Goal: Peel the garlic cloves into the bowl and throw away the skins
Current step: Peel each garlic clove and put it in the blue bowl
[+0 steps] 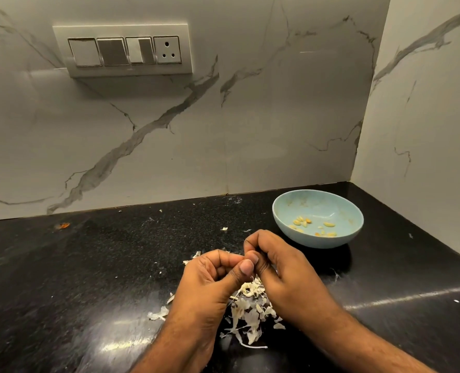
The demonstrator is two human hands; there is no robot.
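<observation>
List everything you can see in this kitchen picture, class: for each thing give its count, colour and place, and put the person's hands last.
bowl: one, pale blue, on the counter at right, near the corner.
peeled cloves: about ten, yellowish, inside the bowl.
garlic skins: one loose heap plus scattered flakes, off-white, on the counter under the hands.
counter: one, black speckled.
switch panel: one, white, on the marble wall, with three switches and a socket.
left hand: fingers curled, meeting the right above the skins.
right hand: fingers curled, pinching something too hidden to identify.

The black counter point(88, 265) bears a blue bowl point(285, 224) and scattered garlic skins point(247, 316).
</observation>
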